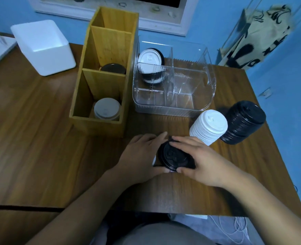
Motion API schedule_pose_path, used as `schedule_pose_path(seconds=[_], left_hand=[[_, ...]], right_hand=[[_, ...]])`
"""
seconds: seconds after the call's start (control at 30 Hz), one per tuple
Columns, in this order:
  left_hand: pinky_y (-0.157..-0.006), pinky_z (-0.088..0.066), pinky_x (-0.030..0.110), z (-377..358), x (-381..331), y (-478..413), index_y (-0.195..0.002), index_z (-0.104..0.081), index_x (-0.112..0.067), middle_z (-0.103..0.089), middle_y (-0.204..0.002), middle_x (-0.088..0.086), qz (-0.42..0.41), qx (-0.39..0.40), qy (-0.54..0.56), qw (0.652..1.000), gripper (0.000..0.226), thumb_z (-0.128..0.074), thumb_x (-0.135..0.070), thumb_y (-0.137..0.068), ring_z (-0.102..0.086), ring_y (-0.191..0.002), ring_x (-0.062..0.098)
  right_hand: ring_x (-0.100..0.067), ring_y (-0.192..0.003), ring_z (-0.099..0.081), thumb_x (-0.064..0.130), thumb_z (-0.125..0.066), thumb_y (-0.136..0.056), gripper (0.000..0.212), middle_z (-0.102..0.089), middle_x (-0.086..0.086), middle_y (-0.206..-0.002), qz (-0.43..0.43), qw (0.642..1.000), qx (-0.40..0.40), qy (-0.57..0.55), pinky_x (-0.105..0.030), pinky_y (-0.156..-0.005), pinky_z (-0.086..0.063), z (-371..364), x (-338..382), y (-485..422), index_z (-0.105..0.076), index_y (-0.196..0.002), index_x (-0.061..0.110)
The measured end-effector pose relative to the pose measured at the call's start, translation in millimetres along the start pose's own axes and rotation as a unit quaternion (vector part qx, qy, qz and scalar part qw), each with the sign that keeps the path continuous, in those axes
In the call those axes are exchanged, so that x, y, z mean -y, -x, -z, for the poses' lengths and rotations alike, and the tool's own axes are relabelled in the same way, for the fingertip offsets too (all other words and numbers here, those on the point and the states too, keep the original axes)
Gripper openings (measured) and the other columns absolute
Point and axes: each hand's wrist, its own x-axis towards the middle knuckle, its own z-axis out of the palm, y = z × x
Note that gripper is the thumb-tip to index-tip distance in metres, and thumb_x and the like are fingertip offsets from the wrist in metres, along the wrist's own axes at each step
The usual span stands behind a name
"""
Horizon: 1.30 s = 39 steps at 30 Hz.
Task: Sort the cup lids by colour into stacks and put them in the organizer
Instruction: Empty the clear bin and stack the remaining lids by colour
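A small stack of black lids point(174, 156) sits on the wooden table point(40, 138) near the front, with a sliver of white showing at its left edge. My left hand point(142, 156) grips it from the left and my right hand point(201, 160) from the right, thumbs at the near rim. A white lid stack point(209, 126) and a black lid stack point(243, 121) stand to the right. The wooden organizer point(103, 75) holds a dark lid point(112, 68) in its middle slot and a white lid point(106, 108) in its near slot.
A clear plastic organizer point(174, 89) stands right of the wooden one, with mixed white and black lids point(151, 66) in its back left compartment. A white foam box point(43, 46) sits at the back left. A printed bag point(255, 36) hangs at the right.
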Motion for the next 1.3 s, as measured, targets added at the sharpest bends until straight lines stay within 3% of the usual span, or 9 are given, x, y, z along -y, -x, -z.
schedule_pose_path(seconds=[0.1, 0.37, 0.5, 0.7, 0.87, 0.97, 1.1, 1.2, 1.3], left_hand=[[-0.102, -0.042, 0.037, -5, 5, 2, -0.152, -0.043, -0.016, -0.064, -0.135, -0.002, -0.021, -0.034, -0.022, 0.999, 0.103, -0.07, -0.075, -0.072, -0.053, -0.124, 0.017], [-0.109, -0.038, 0.038, -8, 7, 1, -0.147, -0.05, -0.021, -0.058, -0.143, -0.008, -0.045, -0.023, -0.008, 0.999, 0.092, -0.054, -0.083, -0.079, -0.049, -0.131, 0.013], [-0.108, -0.04, 0.038, -7, 5, 1, -0.144, -0.052, -0.02, -0.06, -0.139, -0.007, -0.05, -0.03, 0.001, 0.998, 0.086, -0.053, -0.081, -0.082, -0.05, -0.129, 0.013], [-0.104, -0.037, 0.012, 20, 8, 16, -0.141, -0.052, -0.024, -0.054, -0.135, -0.014, -0.004, -0.1, 0.22, 0.97, 0.069, -0.081, -0.045, -0.081, -0.049, -0.128, 0.002], [-0.096, -0.044, 0.016, 34, 24, 41, -0.133, -0.055, -0.03, -0.052, -0.131, -0.018, 0.001, -0.1, 0.241, 0.965, 0.059, -0.081, -0.046, -0.082, -0.054, -0.124, 0.009], [-0.102, -0.046, 0.025, 33, 35, 56, -0.136, -0.055, -0.026, -0.05, -0.138, -0.015, -0.013, -0.085, 0.206, 0.975, 0.065, -0.084, -0.041, -0.08, -0.049, -0.131, 0.011], [-0.117, -0.033, 0.028, 26, 50, 73, -0.144, -0.046, -0.036, -0.031, -0.154, -0.027, 0.004, -0.039, 0.095, 0.995, 0.074, -0.077, -0.053, -0.079, -0.026, -0.147, 0.004], [-0.116, -0.036, 0.031, 20, 55, 76, -0.146, -0.045, -0.036, -0.03, -0.156, -0.026, 0.024, -0.045, 0.078, 0.996, 0.071, -0.072, -0.056, -0.084, -0.029, -0.145, 0.003], [-0.117, -0.033, 0.028, 16, 55, 74, -0.149, -0.042, -0.035, -0.033, -0.155, -0.024, 0.037, -0.057, 0.071, 0.995, 0.073, -0.069, -0.06, -0.085, -0.029, -0.143, 0.0]], right_hand=[[-0.006, -0.142, -0.035, 0.052, -0.077, -0.082, 0.075, -0.039, 0.01, -0.156, -0.011, 1.0, -0.002, -0.019, -0.019, -0.116, -0.023, 3, 5, -1, -0.048, -0.147, 0.029], [-0.002, -0.143, -0.036, 0.047, -0.075, -0.085, 0.072, -0.038, 0.009, -0.158, -0.033, 0.999, -0.002, -0.042, -0.011, -0.115, -0.022, -4, 6, 1, -0.047, -0.148, 0.026], [-0.005, -0.146, -0.034, 0.051, -0.072, -0.086, 0.075, -0.034, 0.009, -0.16, -0.031, 0.999, 0.003, -0.025, -0.022, -0.12, -0.027, -2, 8, 1, -0.041, -0.151, 0.028], [0.002, -0.15, -0.017, 0.048, -0.065, -0.092, 0.068, -0.024, 0.015, -0.163, -0.012, 1.0, 0.0, 0.022, -0.02, -0.122, -0.016, 11, 25, 0, -0.036, -0.152, 0.037], [0.004, -0.139, -0.039, 0.045, -0.061, -0.095, 0.048, -0.043, 0.02, -0.152, 0.008, 0.999, -0.033, 0.022, -0.011, -0.113, -0.026, 56, 44, -21, -0.051, -0.142, 0.039], [0.0, -0.123, -0.054, 0.039, -0.061, -0.096, 0.041, -0.059, 0.015, -0.139, 0.018, 0.997, -0.061, 0.05, -0.008, -0.101, -0.034, 89, 52, -53, -0.06, -0.135, 0.03], [-0.008, -0.106, -0.063, 0.031, -0.065, -0.096, 0.033, -0.07, 0.004, -0.123, 0.003, 0.989, -0.137, 0.055, -0.028, -0.1, -0.047, 127, 46, -121, -0.066, -0.128, 0.022], [-0.021, -0.101, -0.067, 0.026, -0.067, -0.093, 0.025, -0.073, -0.002, -0.109, -0.033, 0.98, -0.184, 0.066, -0.038, -0.095, -0.052, 144, 31, -188, -0.069, -0.117, 0.021], [-0.03, -0.107, -0.065, 0.022, -0.063, -0.093, 0.027, -0.072, -0.006, -0.116, -0.056, 0.975, -0.171, 0.133, -0.039, -0.093, -0.051, 151, 20, -241, -0.069, -0.119, 0.019]])
